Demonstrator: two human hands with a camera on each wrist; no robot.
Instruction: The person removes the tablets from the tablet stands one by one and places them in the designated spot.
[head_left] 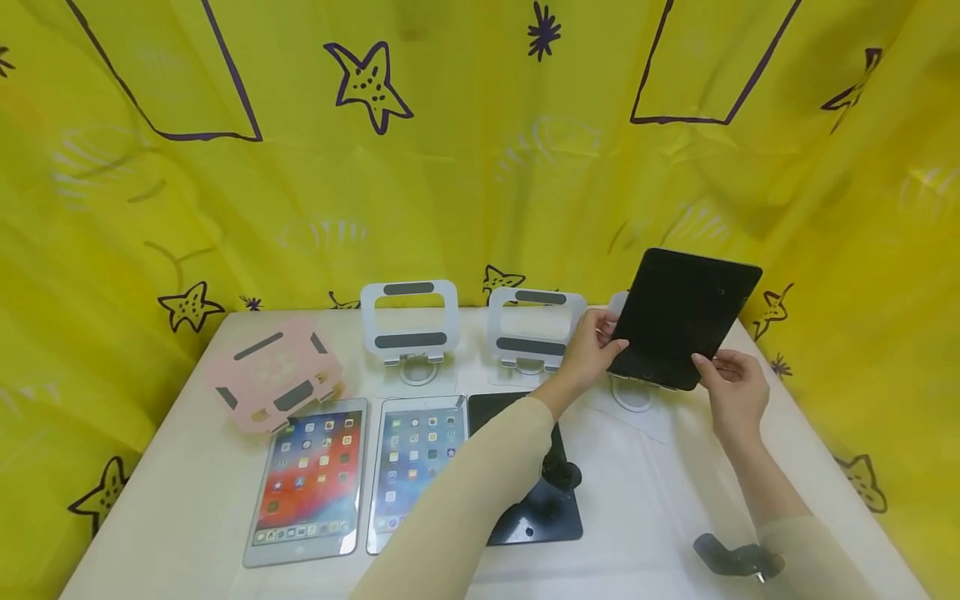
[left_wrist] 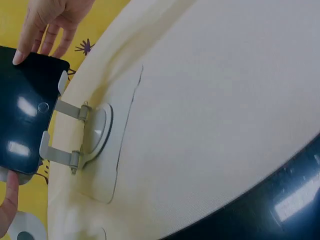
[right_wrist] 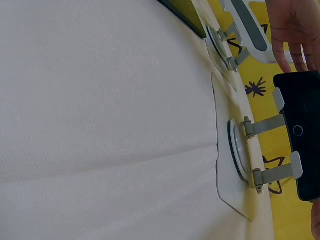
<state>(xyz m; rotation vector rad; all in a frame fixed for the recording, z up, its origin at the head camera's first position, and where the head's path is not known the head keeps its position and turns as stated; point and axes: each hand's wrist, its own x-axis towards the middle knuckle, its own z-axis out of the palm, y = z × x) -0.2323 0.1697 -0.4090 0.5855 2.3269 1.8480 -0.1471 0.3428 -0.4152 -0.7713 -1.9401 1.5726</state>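
A black tablet (head_left: pixel 684 321) with a dark screen leans on a white tablet stand (head_left: pixel 633 394) at the back right. In the left wrist view, the stand's two hooks (left_wrist: pixel 45 145) are at the tablet's lower edge. My left hand (head_left: pixel 588 350) grips the tablet's left edge, thumb in front. At the lower right edge, my right hand (head_left: pixel 737 392) holds it between thumb and fingers. Most of the stand's back plate is hidden behind the tablet. The right wrist view shows the left hand (right_wrist: pixel 295 32) with fingertips reaching behind the tablet's edge.
Two white stands (head_left: pixel 410 340) (head_left: pixel 536 343) and a pink stand (head_left: pixel 276 375) line the back. Before them lie two lit tablets (head_left: pixel 307 483) (head_left: pixel 416 467) and a black tablet (head_left: pixel 536 512), partly under my left arm. A yellow curtain (head_left: pixel 450 183) hangs behind the white table (head_left: pixel 645 517).
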